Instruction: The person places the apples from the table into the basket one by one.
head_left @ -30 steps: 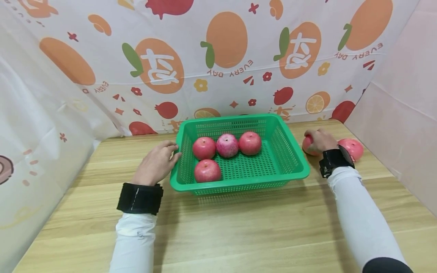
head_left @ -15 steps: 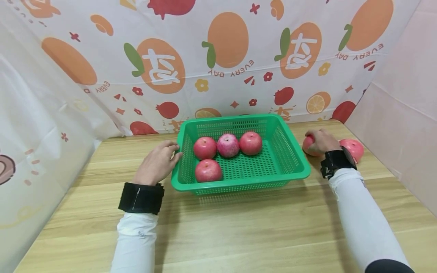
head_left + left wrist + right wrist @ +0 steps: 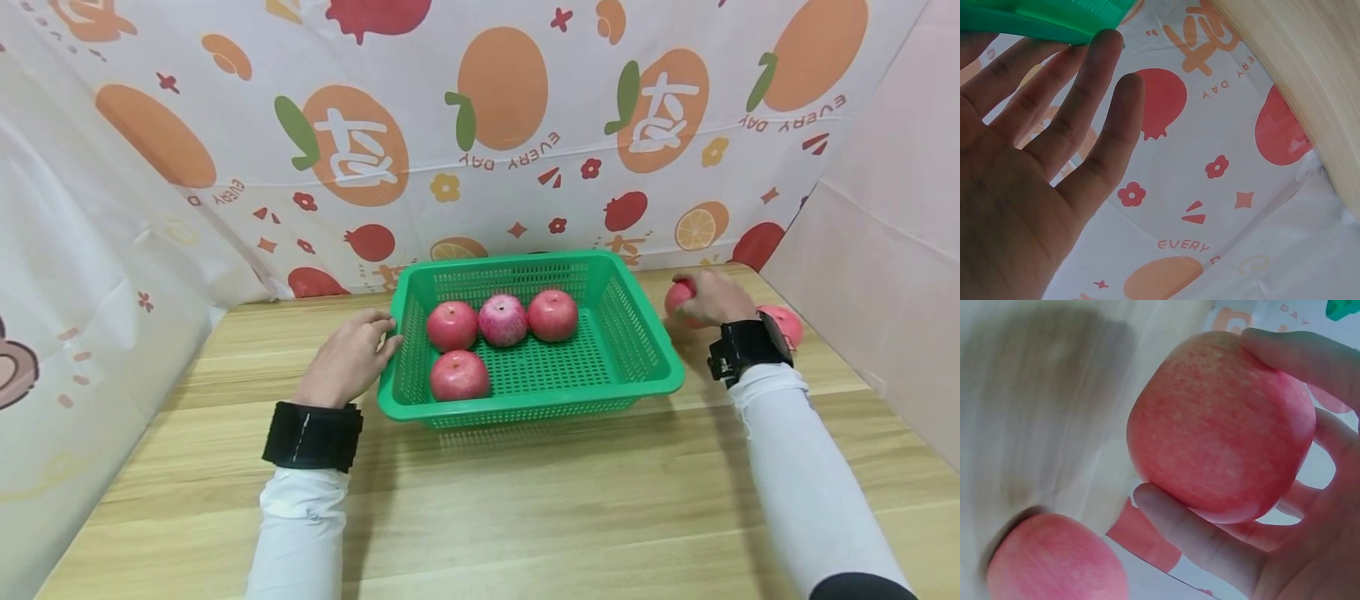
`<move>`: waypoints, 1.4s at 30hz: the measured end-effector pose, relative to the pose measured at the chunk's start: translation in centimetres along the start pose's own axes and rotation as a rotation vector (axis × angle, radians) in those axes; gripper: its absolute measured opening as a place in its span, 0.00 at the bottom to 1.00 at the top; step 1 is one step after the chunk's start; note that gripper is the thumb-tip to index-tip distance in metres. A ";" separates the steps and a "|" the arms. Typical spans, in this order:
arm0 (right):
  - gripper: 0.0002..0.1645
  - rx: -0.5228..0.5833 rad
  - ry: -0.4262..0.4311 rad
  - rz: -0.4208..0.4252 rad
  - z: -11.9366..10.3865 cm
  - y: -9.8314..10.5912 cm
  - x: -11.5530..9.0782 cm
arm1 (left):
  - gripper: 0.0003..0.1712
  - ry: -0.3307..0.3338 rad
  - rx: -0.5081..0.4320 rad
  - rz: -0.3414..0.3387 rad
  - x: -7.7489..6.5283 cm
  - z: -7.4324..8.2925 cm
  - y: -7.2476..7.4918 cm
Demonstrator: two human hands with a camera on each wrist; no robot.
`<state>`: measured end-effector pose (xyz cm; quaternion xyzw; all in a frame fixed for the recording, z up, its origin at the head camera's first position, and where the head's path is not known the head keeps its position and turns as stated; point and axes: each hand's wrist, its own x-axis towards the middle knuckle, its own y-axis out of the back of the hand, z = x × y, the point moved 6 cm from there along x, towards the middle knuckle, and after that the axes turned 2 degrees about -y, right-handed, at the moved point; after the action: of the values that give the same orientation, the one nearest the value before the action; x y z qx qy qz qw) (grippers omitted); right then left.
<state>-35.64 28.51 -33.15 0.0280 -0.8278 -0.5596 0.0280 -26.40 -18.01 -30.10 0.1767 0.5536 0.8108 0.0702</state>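
Observation:
My right hand (image 3: 718, 298) grips a red apple (image 3: 678, 297) to the right of the green plastic basket (image 3: 542, 401). In the right wrist view, fingers and thumb wrap round the sides of this apple (image 3: 1222, 431), and its shadow falls on the table apart from it. Another apple (image 3: 785, 323) sits on the table behind my right wrist, partly hidden. My left hand (image 3: 347, 358) is at the basket's left rim, fingertips touching it; in the left wrist view its fingers are extended and loosely spread. Several apples (image 3: 459, 377) lie in the basket, mostly along its left and back.
The basket stands on a wood-grain table (image 3: 525, 508). Behind it hangs a white fruit-print curtain (image 3: 420, 117), reaching the table's back edge. White sheeting (image 3: 885, 250) closes off the right side, and more sheeting hangs at the left.
The apple in my right hand has risen slightly off the table, with the hand shifting a little up and right. My left hand and the basket keep their places.

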 end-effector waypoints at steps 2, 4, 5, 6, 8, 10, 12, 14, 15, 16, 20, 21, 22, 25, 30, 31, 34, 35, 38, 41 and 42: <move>0.35 0.005 -0.007 0.002 -0.1 0.2 0.0 | 0.22 -0.004 0.000 0.001 0.0 0.0 0.0; 0.35 0.004 -0.007 0.011 -0.2 0.4 0.0 | 0.22 -0.007 0.000 0.003 0.0 0.1 0.0; 0.35 0.001 -0.003 0.017 -0.3 0.5 -0.1 | 0.21 -0.009 0.000 0.005 0.0 0.1 0.0; 0.35 0.001 0.002 0.025 -0.4 0.6 -0.1 | 0.21 -0.012 0.001 0.006 0.0 0.1 0.0; 0.36 0.002 0.014 0.041 -0.6 0.8 -0.1 | 0.21 -0.014 0.003 0.011 0.0 0.2 0.1; 0.37 0.009 0.022 0.048 -0.9 1.0 -0.1 | 0.21 -0.014 0.005 0.013 0.0 0.2 0.1; 0.37 0.016 0.033 0.056 -1.1 1.3 -0.1 | 0.21 -0.014 0.008 0.013 0.0 0.2 0.2; 0.37 0.016 0.041 0.067 -1.4 1.5 -0.2 | 0.21 -0.014 0.006 0.013 0.0 0.1 0.1; 0.37 0.014 0.045 0.074 -1.5 1.7 -0.3 | 0.21 -0.015 0.004 0.012 0.0 0.1 0.1; 0.37 0.010 0.051 0.082 -1.7 1.9 -0.3 | 0.21 -0.015 0.002 0.012 0.0 0.1 0.1; 0.36 0.013 0.065 0.102 -2.1 2.5 -0.2 | 0.21 -0.012 -0.005 0.009 0.1 0.0 0.1; 0.36 0.014 0.066 0.105 -2.2 2.5 -0.2 | 0.21 -0.010 -0.006 0.007 0.1 0.0 0.1; 0.36 0.019 0.066 0.105 -2.3 2.6 -0.1 | 0.21 -0.008 -0.006 0.007 0.1 0.0 0.1; 0.36 0.030 0.063 0.107 -2.5 2.7 -0.1 | 0.21 -0.007 -0.006 0.006 0.1 0.0 0.1; 0.35 0.039 0.078 0.136 -2.9 3.0 -0.3 | 0.21 -0.011 -0.003 0.008 0.1 0.1 0.2; 0.34 0.042 0.083 0.143 -3.1 3.2 -0.3 | 0.21 -0.012 -0.002 0.008 0.1 0.1 0.2; 0.34 0.055 0.093 0.154 -3.6 3.5 -0.4 | 0.21 -0.008 -0.002 0.007 0.1 0.1 0.3; 0.34 0.059 0.092 0.152 -3.7 3.6 -0.4 | 0.21 -0.010 -0.001 0.008 0.1 0.1 0.3; 0.36 0.071 0.089 0.149 -4.1 3.9 -0.5 | 0.21 -0.013 0.002 0.009 0.0 0.1 0.3; 0.37 0.073 0.095 0.154 -4.4 4.2 -0.6 | 0.21 -0.015 0.006 0.009 0.0 0.1 0.2; 0.36 0.072 0.101 0.161 -4.6 4.3 -0.6 | 0.21 -0.013 0.007 0.008 0.0 0.1 0.2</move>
<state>-34.74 25.86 -27.50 -0.0094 -0.8445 -0.5233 0.1134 -26.30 -17.99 -29.87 0.1843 0.5553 0.8080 0.0698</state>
